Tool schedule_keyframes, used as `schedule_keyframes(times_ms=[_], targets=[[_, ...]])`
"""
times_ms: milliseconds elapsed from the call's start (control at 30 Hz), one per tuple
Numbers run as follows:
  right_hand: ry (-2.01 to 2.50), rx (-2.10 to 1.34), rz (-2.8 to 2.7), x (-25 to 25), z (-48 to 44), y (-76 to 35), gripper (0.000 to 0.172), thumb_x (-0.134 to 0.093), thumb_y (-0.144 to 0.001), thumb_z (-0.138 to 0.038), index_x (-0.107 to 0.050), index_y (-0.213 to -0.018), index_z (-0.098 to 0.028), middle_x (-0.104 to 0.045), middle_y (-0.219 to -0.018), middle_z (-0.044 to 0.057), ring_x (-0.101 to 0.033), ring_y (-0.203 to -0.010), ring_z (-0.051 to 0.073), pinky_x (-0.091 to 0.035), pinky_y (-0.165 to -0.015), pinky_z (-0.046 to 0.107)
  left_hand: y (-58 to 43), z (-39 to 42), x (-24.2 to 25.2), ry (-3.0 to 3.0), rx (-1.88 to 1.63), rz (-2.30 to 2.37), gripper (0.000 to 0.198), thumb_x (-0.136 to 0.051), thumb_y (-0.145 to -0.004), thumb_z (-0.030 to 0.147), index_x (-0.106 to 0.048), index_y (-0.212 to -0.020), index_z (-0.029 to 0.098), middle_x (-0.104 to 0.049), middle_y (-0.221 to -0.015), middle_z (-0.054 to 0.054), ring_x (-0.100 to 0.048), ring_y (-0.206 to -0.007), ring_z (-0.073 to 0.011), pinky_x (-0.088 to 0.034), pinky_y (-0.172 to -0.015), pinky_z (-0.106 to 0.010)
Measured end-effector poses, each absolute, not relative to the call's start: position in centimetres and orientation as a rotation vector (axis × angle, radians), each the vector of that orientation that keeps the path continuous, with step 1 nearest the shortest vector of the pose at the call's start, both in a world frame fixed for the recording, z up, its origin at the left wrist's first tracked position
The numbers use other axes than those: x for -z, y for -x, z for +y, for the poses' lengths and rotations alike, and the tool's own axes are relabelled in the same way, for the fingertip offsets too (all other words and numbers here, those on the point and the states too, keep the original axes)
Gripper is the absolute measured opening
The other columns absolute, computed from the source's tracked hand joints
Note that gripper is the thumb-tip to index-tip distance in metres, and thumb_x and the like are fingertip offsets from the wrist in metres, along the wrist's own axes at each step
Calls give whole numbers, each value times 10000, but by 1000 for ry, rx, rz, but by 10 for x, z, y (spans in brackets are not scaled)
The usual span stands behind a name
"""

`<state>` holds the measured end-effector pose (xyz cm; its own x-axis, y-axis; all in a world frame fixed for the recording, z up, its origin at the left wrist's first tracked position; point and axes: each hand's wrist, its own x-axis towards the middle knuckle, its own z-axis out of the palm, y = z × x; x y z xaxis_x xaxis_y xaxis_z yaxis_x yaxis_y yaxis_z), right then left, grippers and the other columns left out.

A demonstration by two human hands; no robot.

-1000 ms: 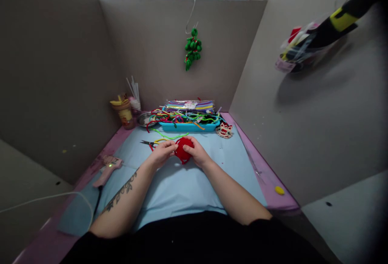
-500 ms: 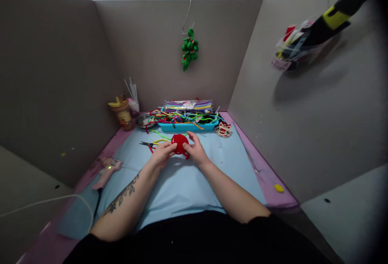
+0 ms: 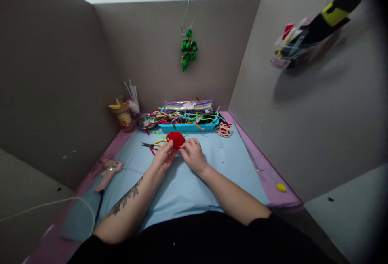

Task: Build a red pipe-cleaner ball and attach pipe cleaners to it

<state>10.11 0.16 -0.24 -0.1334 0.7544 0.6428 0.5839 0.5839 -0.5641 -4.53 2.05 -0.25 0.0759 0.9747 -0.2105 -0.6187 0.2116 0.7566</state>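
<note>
A round red fuzzy piece [image 3: 176, 139], seemingly of coiled pipe cleaner, is held up over the light blue sheet [image 3: 194, 183]. My left hand [image 3: 164, 155] grips its lower left edge, with the thumb on its face. At the lower right edge, my right hand [image 3: 194, 155] pinches with fingertips and thumb; a bit of red shows at the tips. Yellow-handled pliers or cutters [image 3: 153, 145] with dark jaws lie just left of the piece, beside a short red strip. A green pipe cleaner [image 3: 159, 134] lies behind.
A blue tray [image 3: 188, 128] of tangled coloured pipe cleaners stands at the back, beside a metal dish [image 3: 146, 122]. A pink glue gun [image 3: 109, 174] with a lit green light lies left. A red-and-white figure [image 3: 224, 129], tweezers [image 3: 256, 163] and a yellow disc [image 3: 281, 187] are at right.
The red piece has moved slightly left and up and is now tilted. My right hand has shifted from its face to its lower right edge, fingers curled in.
</note>
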Motion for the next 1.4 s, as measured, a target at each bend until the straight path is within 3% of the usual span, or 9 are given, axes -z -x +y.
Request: schedule_keyframes(times_ms=[367, 600, 833, 967, 1100, 1400], targets=[[1084, -440, -1560, 4, 7, -101, 117, -603, -769, -206, -582, -655, -223, -506, -871, 38, -538, -912, 207, -428, -908, 380, 41, 17, 2, -550, -1256, 768, 180, -748, -737, 279, -683, -862, 168, -720, -831, -36, -645, -703, -120, -529, -669, -225], [1077, -575, -1505, 9, 9, -101, 88, -601, -751, -206, -584, -664, -206, -495, -965, 48, -536, -999, 195, -445, -910, 356, 36, 12, 3, -714, -1286, 661, 293, -796, -633, 123, -686, -904, 143, -716, -941, -43, -653, -841, -121, -498, -802, -226], [1050, -570, -1538, 10, 9, -101, 90, -588, -753, -199, -575, -665, -213, -505, -962, 49, -544, -978, 193, -447, -929, 362, 35, 12, 1, -792, -1328, 654, 293, -792, -667, 180, -691, -939, 137, -720, -965, -68, -659, -887, -160, -477, -840, -274], [1039, -584, -1507, 7, 7, -101, 99, -593, -746, -209, -568, -650, -208, -513, -1032, 71, -534, -1082, 215, -400, -1001, 386, 35, 12, 0, -815, -1319, 636, 287, -780, -683, 189, -689, -952, 147, -720, -995, -75, -657, -924, -170, -471, -871, -287], [990, -721, -1462, 5, 8, -103, 112, -597, -741, -238, -561, -640, -204, -538, -1096, 97, -500, -1192, 237, -450, -931, 362, 35, 11, 0, -810, -1321, 619, 320, -781, -683, 198, -684, -986, 166, -714, -1039, -68, -650, -960, -177, -469, -890, -295], [984, -716, -1405, 6, 12, -104, 98, -628, -714, -242, -589, -635, -198, -564, -1107, 105, -565, -1097, 226, -462, -911, 361, 36, 12, 3, -851, -1322, 720, 391, -822, -616, 220, -684, -979, 182, -721, -986, -53, -653, -885, -165, -481, -820, -277]])
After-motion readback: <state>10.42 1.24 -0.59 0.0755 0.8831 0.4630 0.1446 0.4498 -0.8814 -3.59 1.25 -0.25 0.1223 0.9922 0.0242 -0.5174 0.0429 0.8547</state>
